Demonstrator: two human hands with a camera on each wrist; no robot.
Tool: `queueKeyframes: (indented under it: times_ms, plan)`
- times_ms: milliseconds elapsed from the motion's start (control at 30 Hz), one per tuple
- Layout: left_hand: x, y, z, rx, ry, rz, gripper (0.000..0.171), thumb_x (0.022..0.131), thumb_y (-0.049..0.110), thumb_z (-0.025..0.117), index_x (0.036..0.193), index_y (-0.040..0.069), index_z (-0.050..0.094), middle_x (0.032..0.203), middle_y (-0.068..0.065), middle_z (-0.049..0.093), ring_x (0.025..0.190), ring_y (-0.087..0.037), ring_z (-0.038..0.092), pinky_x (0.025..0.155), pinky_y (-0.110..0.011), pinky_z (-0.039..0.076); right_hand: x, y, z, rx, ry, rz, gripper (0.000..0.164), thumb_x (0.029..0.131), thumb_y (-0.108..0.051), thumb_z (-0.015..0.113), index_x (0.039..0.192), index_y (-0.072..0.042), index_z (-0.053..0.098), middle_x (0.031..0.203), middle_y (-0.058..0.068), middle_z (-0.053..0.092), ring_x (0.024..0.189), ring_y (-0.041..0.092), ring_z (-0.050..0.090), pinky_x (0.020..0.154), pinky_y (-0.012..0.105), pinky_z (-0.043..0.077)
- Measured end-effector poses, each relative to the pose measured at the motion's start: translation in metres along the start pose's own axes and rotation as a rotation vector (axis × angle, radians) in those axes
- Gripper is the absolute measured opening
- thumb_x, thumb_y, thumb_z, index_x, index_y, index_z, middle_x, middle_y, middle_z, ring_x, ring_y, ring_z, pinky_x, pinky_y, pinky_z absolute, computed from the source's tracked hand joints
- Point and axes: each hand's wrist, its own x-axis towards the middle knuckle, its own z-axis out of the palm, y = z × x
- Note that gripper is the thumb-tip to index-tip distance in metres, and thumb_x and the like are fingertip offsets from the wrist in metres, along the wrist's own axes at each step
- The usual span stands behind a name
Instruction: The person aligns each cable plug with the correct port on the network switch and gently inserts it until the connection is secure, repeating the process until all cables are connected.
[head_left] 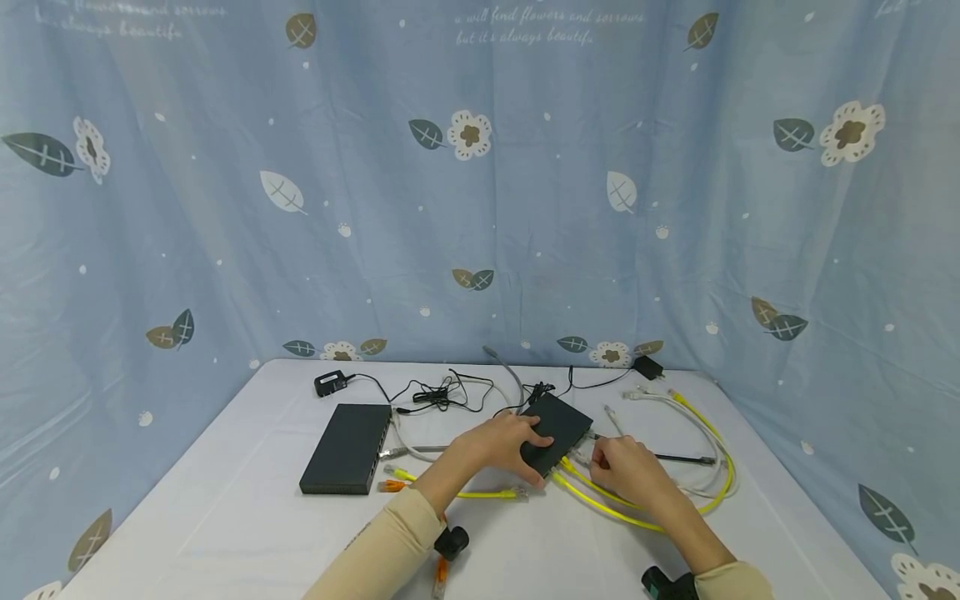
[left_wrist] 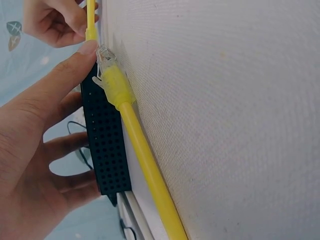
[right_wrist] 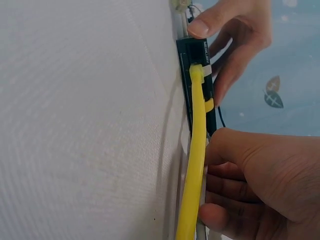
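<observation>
My left hand (head_left: pixel 510 446) grips a small black network switch (head_left: pixel 558 425), thumb at its near corner and fingers spread over the top and far side. The right wrist view shows the switch (right_wrist: pixel 198 52) standing with its port side facing the camera and yellow cable plugs (right_wrist: pixel 197 75) in it. Beside that port side, my right hand (head_left: pixel 626 471) has its fingers curled and pinches a network cable, mostly hidden by the fingers. Yellow cables (head_left: pixel 600 502) loop from the ports below my right hand. Close to my left thumb lies a loose yellow cable's clear plug (left_wrist: pixel 107 57).
A larger black switch box (head_left: pixel 345 450) lies on the left of the white table (head_left: pixel 202 508). Black power adapters (head_left: pixel 330 383) with tangled cords (head_left: pixel 438 396) lie at the back. White and yellow cables curve at the right (head_left: pixel 723 467); orange plugs (head_left: pixel 392 486) lie in front.
</observation>
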Motion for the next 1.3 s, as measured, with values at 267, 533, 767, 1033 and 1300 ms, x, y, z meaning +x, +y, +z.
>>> queueKeyframes:
  times_ms: [267,533,767,1033,1300]
  plan:
    - [-0.0013,-0.0004,-0.0008,-0.015,0.0,-0.005,0.073,0.073,0.066,0.074,0.139,0.042,0.052,0.157,-0.003,0.038,0.14,-0.034,0.042,0.112,-0.044,0.04,-0.0001,-0.0004,-0.0003,-0.017,0.018,-0.015,0.015,0.079,-0.01,0.07,0.069,-0.017,0.063,0.059,-0.01,0.053,0.052,0.007,0.046,0.051,0.022,0.038]
    - [-0.0009,-0.0011,0.0004,-0.011,0.011,0.025,0.074,0.074,0.065,0.074,0.139,0.039,0.053,0.156,-0.005,0.04,0.142,-0.027,0.042,0.114,-0.044,0.037,0.0008,-0.0012,0.0022,-0.007,0.025,-0.02,0.014,0.08,-0.011,0.071,0.069,-0.017,0.065,0.057,-0.011,0.053,0.051,0.007,0.046,0.049,0.022,0.038]
    - [-0.0016,-0.0001,0.0017,0.008,0.023,0.041,0.074,0.074,0.066,0.073,0.139,0.038,0.054,0.155,-0.006,0.042,0.141,-0.024,0.044,0.114,-0.044,0.037,0.0001,-0.0003,0.0058,0.005,0.035,-0.023,0.015,0.083,-0.01,0.069,0.07,-0.017,0.064,0.056,-0.01,0.05,0.049,0.007,0.044,0.047,0.022,0.035]
    - [-0.0034,0.0018,0.0014,-0.01,0.015,0.04,0.072,0.075,0.066,0.072,0.139,0.038,0.054,0.155,-0.004,0.042,0.144,-0.022,0.039,0.116,-0.047,0.035,-0.0004,-0.0005,0.0042,-0.008,0.043,-0.002,0.014,0.083,-0.012,0.07,0.071,-0.017,0.066,0.058,-0.01,0.052,0.05,0.008,0.045,0.048,0.023,0.035]
    - [-0.0053,0.0053,-0.0003,-0.04,0.021,0.035,0.072,0.076,0.067,0.071,0.139,0.037,0.055,0.154,-0.006,0.042,0.144,-0.021,0.038,0.118,-0.052,0.03,0.0012,-0.0002,0.0013,-0.007,-0.011,0.051,0.01,0.082,-0.015,0.074,0.074,-0.016,0.068,0.062,-0.008,0.055,0.055,0.01,0.048,0.052,0.026,0.039]
